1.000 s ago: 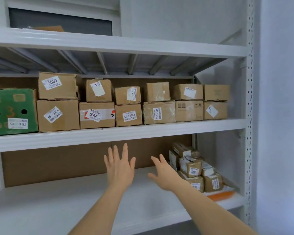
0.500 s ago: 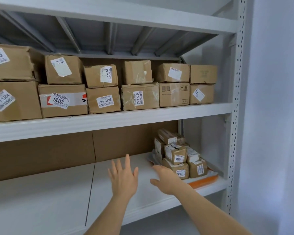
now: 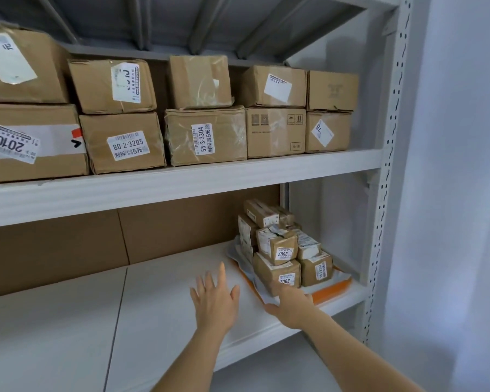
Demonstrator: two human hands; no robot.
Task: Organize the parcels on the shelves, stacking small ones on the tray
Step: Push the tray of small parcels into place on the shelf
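Several small brown parcels (image 3: pixel 283 247) are stacked on an orange tray (image 3: pixel 334 288) lined with a white sheet, at the right end of the lower shelf (image 3: pixel 159 301). My right hand (image 3: pixel 290 302) reaches to the tray's near left corner, fingers by the bottom parcel labelled 2002; the fingertips are partly hidden. My left hand (image 3: pixel 215 301) hovers flat over the bare shelf just left of the tray, fingers spread and holding nothing. Larger cardboard boxes (image 3: pixel 205 135) stand in two layers on the shelf above.
A white perforated upright post (image 3: pixel 385 179) bounds the shelves on the right, with a pale wall beyond it. Brown cardboard backing (image 3: pixel 125 239) lines the rear of the lower shelf. The upper shelf's front edge (image 3: pixel 181 188) overhangs the lower bay.
The view has shifted right and closer to the tray. Both hands have moved right along the lower shelf; the right hand now reaches the tray's corner.
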